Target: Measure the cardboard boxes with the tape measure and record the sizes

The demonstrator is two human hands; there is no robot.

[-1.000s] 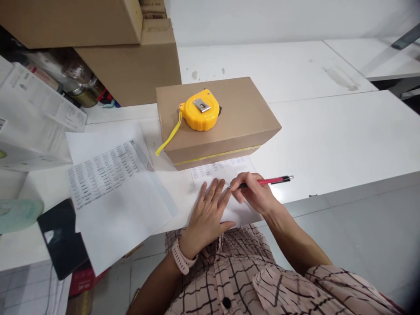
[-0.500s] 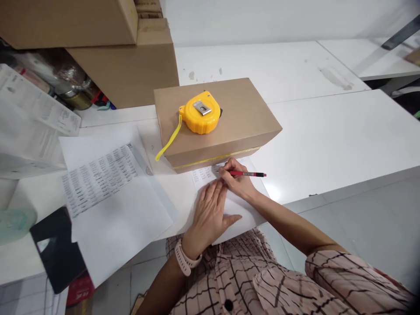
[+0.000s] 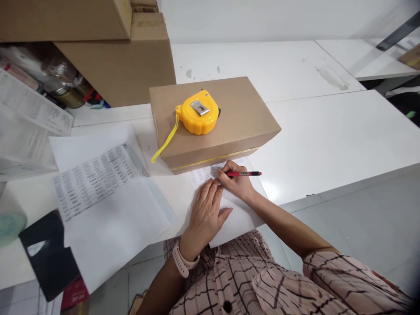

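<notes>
Pinching pen [image 3: 246, 173], mid-frame: your right hand [image 3: 239, 181]; pen juts rightward. Lying flat, lower centre: your left hand [image 3: 206, 215], atop paper [image 3: 234, 223].

Red-black pen [image 3: 244, 173] slanted over white, partly written sheet [image 3: 243, 219].

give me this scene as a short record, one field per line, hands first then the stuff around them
left hand: flat on the white sheet, pale band at wrist
right hand: gripping a red pen, tip toward the marked rows
white sheet: under both hands, far edge hidden by the box
box: brown, on the white table
tape measure: yellow, on the box
printed paper: left of the box
</notes>
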